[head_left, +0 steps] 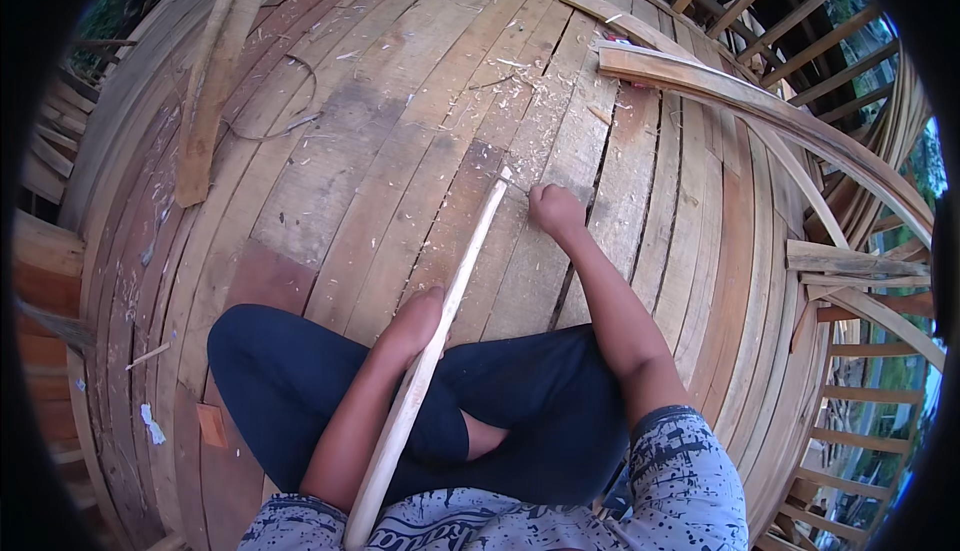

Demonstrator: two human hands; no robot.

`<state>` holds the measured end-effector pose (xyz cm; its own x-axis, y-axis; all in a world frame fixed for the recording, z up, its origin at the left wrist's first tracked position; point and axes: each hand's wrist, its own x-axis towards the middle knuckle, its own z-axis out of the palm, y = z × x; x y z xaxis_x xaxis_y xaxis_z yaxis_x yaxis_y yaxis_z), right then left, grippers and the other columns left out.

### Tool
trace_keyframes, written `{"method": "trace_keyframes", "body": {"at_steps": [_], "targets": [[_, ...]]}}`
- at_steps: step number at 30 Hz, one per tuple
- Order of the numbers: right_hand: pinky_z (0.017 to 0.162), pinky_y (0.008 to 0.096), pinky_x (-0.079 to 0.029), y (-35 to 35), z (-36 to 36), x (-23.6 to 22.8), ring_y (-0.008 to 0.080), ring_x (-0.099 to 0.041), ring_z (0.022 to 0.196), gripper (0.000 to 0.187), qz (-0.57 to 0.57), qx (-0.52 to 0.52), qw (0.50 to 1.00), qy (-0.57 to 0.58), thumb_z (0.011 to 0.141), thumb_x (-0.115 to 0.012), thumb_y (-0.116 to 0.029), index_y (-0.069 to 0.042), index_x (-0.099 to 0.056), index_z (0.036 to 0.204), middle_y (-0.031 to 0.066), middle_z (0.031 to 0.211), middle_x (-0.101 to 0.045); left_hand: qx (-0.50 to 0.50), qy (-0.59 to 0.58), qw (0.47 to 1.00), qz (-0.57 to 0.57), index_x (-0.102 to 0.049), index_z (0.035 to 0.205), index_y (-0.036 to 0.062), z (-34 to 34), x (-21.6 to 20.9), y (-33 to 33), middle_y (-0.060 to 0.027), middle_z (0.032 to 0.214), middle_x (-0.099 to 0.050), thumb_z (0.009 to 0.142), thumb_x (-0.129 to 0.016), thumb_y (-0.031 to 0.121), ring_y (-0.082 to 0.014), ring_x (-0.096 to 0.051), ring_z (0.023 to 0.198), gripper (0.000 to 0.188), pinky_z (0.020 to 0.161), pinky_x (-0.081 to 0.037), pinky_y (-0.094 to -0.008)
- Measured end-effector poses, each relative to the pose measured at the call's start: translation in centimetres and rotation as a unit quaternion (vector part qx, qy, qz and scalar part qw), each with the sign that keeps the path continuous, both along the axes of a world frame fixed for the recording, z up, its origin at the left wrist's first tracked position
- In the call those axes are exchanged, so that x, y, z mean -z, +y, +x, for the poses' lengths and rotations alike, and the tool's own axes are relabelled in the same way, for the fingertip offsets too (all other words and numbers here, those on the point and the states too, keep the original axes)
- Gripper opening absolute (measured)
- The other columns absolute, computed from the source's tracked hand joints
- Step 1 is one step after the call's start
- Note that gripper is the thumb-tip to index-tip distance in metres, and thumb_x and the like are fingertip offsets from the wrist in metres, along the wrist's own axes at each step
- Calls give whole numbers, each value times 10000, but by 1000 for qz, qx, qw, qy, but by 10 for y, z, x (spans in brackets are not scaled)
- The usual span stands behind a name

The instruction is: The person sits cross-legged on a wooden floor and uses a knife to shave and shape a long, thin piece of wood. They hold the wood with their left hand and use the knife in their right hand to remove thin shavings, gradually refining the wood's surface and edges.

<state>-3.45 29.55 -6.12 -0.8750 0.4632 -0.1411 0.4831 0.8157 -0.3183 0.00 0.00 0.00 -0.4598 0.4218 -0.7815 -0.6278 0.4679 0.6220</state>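
A long, pale wooden pole [425, 361] slants from against my shirt, over my lap, to a narrowed tip just above the floor. My left hand [421, 318] is closed around its middle from the left side. At the far end, my right hand [556, 211] is shut in a fist on a thin blade-like tool [514, 185], which meets the pole close to its tip. The tool's handle is hidden inside the fist, so its exact kind cannot be made out. Pale wood shavings [530, 101] lie scattered on the planks beyond the tip.
I sit cross-legged on a plank floor [390, 191] with gaps between boards. A long board [208, 101] lies at the far left. Curved wooden pieces [740, 101] lie at the right, by a slatted railing [860, 436]. Scraps [212, 425] dot the left side.
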Motion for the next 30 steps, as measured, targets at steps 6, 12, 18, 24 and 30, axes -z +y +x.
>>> {"method": "trace_keyframes", "body": {"at_steps": [6,12,18,24,30], "targets": [[850,511,-529,-67,21,-66,440,-681,883,534,35,-151,984,-90,940,-366,-373,6,-720,814,263,898,-698,77,161,983,-46,-585,853,-48,-2,15,-5,-198,662,-566,1041,-271,429,-352,-562,584,601,597,-471,-448],[759,503,-553,-46,21,-51,411,-696,792,502,71,-138,987,-43,916,-397,-367,-18,-729,776,249,799,-695,132,252,955,-87,-631,945,-148,6,-24,3,-396,934,-616,1048,-274,348,-555,-588,967,619,934,-436,-537],[748,528,-545,20,14,-12,427,-683,739,515,83,-42,995,22,920,-415,-375,-9,-705,703,260,742,-673,152,293,939,-97,-638,980,-146,10,-22,13,-398,996,-613,1042,-275,334,-552,-581,1020,605,980,-430,-535],[808,506,-538,2,12,-26,412,-690,809,499,67,-113,991,-27,914,-396,-378,-34,-729,776,233,813,-697,154,293,938,-103,-635,1003,-145,16,-12,9,-399,1043,-606,1042,-271,330,-549,-574,1048,600,998,-422,-529],[750,490,-547,-35,16,-44,407,-692,775,513,98,-203,973,-55,929,-384,-373,-32,-731,767,222,776,-696,153,268,945,-110,-608,989,-152,8,-16,7,-406,983,-602,1052,-271,366,-548,-587,998,622,958,-431,-513]]}}
